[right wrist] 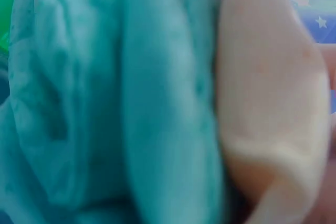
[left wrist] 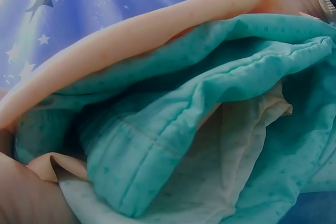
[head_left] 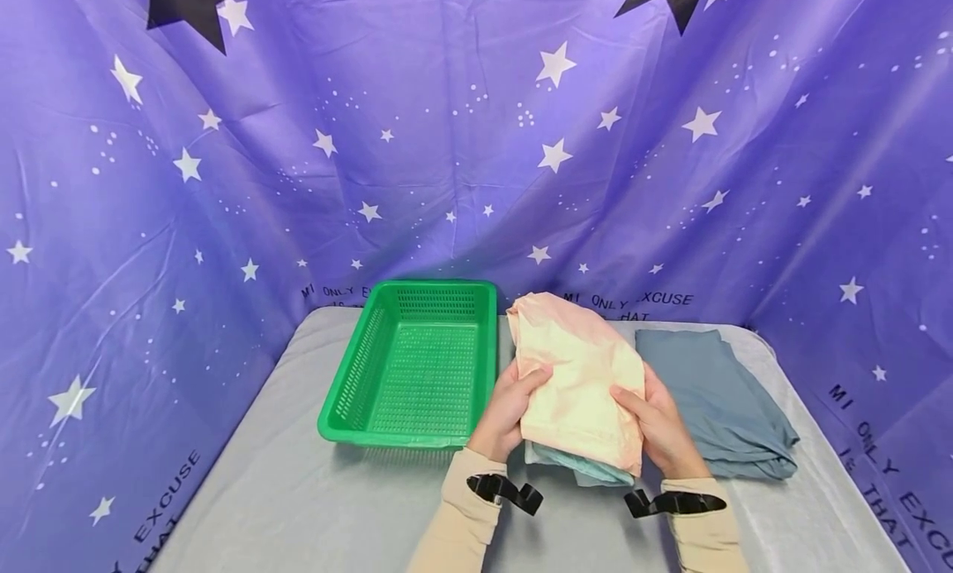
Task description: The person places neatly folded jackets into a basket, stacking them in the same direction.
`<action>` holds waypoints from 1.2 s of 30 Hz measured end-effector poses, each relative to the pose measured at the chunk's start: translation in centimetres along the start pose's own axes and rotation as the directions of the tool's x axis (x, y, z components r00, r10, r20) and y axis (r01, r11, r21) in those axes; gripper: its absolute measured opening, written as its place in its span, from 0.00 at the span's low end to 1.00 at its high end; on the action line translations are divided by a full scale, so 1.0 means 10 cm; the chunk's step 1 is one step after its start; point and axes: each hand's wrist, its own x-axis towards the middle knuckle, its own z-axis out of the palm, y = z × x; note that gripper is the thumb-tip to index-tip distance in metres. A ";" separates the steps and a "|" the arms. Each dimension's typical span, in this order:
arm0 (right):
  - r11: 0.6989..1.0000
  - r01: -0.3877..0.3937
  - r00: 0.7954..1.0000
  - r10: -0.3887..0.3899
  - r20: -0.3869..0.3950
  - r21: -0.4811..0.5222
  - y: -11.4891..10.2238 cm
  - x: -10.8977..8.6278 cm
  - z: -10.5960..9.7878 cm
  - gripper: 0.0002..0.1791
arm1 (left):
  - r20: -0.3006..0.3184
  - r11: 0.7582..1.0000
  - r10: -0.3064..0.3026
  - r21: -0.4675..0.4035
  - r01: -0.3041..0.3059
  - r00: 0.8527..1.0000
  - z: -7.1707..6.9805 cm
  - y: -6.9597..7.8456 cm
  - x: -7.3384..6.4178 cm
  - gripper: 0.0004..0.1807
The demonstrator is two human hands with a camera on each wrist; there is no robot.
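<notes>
Both hands grip a folded peach cloth [head_left: 577,350] over the middle right of the table, one at each side. The left hand [head_left: 509,412] has its thumb on top of the cloth near the left edge, fingers hidden beneath. On the opposite edge, the right hand [head_left: 663,424] pinches it the same way, thumb on top. Teal fabric [head_left: 584,464] shows below the near edge of the peach cloth. In the left wrist view, the teal fabric [left wrist: 157,135] hangs in loose folds with stitched seams under the peach layer. The right wrist view shows teal folds [right wrist: 168,103] beside the peach layer [right wrist: 273,77].
A green plastic basket [head_left: 408,439] with mesh walls stands left of the hands, its perforated floor visible. Right of them lies a folded blue-grey cloth [head_left: 715,399]. The table bears a light grey cover [head_left: 298,507]. Purple star-patterned curtains [head_left: 447,143] enclose the back and sides.
</notes>
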 end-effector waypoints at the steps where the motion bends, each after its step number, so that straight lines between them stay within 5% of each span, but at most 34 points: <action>1: 1.000 0.000 1.000 0.000 0.001 -0.003 -0.01 0.00 0.01 0.40 | 0.005 1.000 -0.001 0.002 0.001 1.000 -0.01 0.02 -0.01 0.24; 25: 0.999 0.009 1.000 -0.008 0.025 -0.050 -0.19 0.05 0.30 0.37 | 0.075 0.997 -0.028 0.074 0.022 0.997 -0.11 0.52 -0.07 0.22; 36: 0.998 0.023 0.992 -0.015 0.122 -0.065 -0.34 0.17 0.39 0.40 | 0.066 0.995 -0.030 0.098 0.023 0.997 -0.19 0.77 -0.11 0.24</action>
